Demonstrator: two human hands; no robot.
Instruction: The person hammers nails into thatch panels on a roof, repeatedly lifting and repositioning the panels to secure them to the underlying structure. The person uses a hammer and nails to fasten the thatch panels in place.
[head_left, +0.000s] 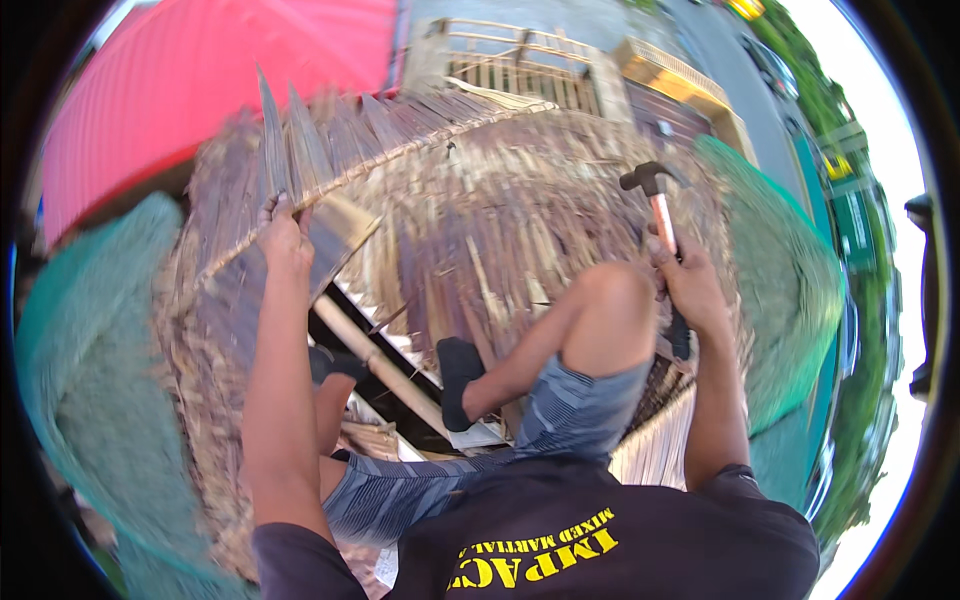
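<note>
On a thatched roof [440,220] of dry brown leaves, my left hand [285,235] is closed on the edge of a palm-leaf thatch panel [340,150]. A long thin strip runs along that panel's lower edge, and pointed leaf ends stick up beyond my fingers. Off to the right, my right hand [690,280] grips a claw hammer [658,195], its dark head raised above the thatch and its orange-red shaft showing above my fist. My bent knee is beside this hand. Part of the hammer's handle is hidden by my fingers.
Between my feet, a gap in the thatch shows a bamboo pole [380,365] over a dark opening. Green netting [100,370] hangs at the left, and more green netting [785,270] at the right. A red metal roof [230,80] rises at the far left; a road lies far right.
</note>
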